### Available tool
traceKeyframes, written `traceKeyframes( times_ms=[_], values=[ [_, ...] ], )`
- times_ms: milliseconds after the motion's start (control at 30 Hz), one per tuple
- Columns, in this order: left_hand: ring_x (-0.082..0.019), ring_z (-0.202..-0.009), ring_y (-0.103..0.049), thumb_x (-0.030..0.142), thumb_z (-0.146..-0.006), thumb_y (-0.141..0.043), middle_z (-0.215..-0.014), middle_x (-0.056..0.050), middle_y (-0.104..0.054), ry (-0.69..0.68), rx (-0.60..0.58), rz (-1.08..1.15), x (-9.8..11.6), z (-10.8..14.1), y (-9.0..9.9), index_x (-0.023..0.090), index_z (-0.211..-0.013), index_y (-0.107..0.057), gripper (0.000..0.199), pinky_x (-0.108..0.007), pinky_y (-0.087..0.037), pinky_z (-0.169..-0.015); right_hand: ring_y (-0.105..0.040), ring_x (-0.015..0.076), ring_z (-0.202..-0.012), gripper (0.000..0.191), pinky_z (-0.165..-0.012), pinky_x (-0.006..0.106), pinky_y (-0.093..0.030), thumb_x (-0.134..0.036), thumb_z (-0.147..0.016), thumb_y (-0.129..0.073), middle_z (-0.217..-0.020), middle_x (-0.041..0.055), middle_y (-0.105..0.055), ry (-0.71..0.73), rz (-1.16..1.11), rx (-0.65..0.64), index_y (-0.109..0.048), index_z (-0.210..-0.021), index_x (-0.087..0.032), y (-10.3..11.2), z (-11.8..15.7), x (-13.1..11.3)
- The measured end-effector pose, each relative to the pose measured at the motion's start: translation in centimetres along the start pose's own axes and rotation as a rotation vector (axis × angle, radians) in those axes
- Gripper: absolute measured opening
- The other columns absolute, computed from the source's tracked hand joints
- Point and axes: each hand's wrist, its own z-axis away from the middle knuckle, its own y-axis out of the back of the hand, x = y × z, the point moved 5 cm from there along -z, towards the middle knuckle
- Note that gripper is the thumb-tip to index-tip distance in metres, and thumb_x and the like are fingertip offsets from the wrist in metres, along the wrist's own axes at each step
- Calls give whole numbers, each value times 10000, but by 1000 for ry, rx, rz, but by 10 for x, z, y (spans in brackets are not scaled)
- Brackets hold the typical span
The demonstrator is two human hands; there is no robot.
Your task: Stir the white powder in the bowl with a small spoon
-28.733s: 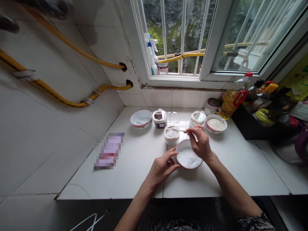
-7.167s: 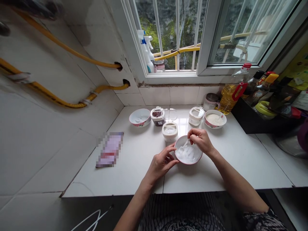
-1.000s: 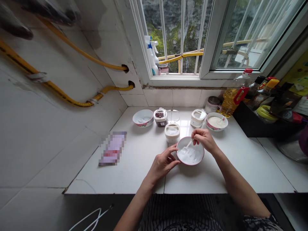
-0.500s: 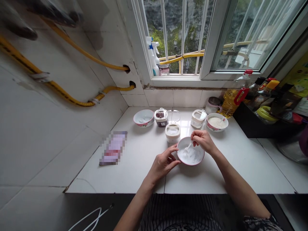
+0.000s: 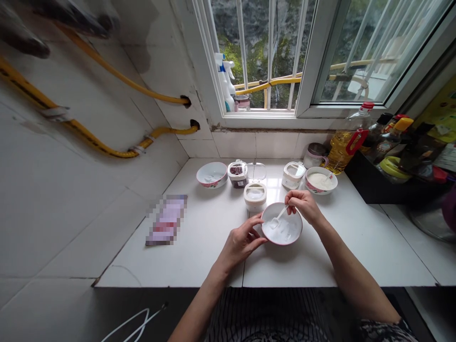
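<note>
A white bowl (image 5: 294, 236) with a pink rim stands on the counter, with white contents that look wet or powdery. My left hand (image 5: 245, 237) grips its left side, thumb low and fingers near the rim. Between the fingertips of my right hand (image 5: 301, 205) is the handle of a small white spoon (image 5: 275, 222), its head down inside the bowl. Just behind the bowl sits a small white lidded container (image 5: 255, 197). Farther back are a container of dark red contents (image 5: 238, 174) with its clear lid flipped open, and another white container (image 5: 293, 175).
A flowered bowl (image 5: 212, 175) stands at the back left; another bowl (image 5: 321, 181) with pale grains is at the back right. Beside it are a lidded jar (image 5: 316, 156), an oil bottle (image 5: 347, 142) and a black box of bottles (image 5: 374, 183). A blurred purple packet (image 5: 166, 220) lies left.
The spoon has shifted slightly within the bowl, its head now lying flatter toward the left side. My right hand has moved a little up and right; my left hand keeps its hold.
</note>
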Motion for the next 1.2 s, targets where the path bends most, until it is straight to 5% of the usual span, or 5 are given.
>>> traceKeyframes(
  times_ms=[400, 633, 833, 1000, 1200],
  values=[
    [-114, -671, -704, 288, -908, -662, -1424, -155, -583, 5, -12, 35, 0, -1, -1, 209, -1188, -584, 301, -265, -638, -599, -527, 138, -454, 88, -458, 252, -397, -236, -562, -560, -470, 15, -610, -36, -174, 100, -615, -597, -178, 7, -12, 10],
    [-110, -652, -704, 279, -901, -667, -1412, -137, -594, 1, -2, 36, 0, -2, -1, 219, -1172, -585, 290, -255, -637, -587, -663, 183, -718, 99, -686, 326, -524, -285, -874, -531, -786, 43, -699, 426, 125, 302, -592, -895, -210, -9, -3, -12],
    [-108, -664, -701, 277, -912, -657, -1415, -132, -590, -20, 2, 44, 2, -2, -1, 219, -1182, -573, 289, -252, -634, -598, -653, 196, -726, 189, -938, 440, -457, -128, -924, -469, -809, 45, -731, 845, 637, 189, -632, -908, -224, -32, 14, -30],
    [-110, -666, -703, 277, -906, -670, -1420, -143, -587, -16, -4, 35, 1, -1, -1, 216, -1180, -574, 296, -244, -628, -591, -649, 209, -720, 128, -813, 389, -497, -185, -877, -502, -727, 33, -707, 658, 423, 325, -624, -856, -217, -3, 18, -31],
    [-118, -682, -718, 281, -907, -665, -1430, -156, -577, -1, -6, 29, -1, 0, 0, 211, -1183, -573, 299, -241, -625, -583, -555, 167, -622, 162, -695, 304, -448, -128, -714, -482, -556, -5, -612, 493, 511, 68, -585, -620, -211, 3, 13, -22]
  ],
)
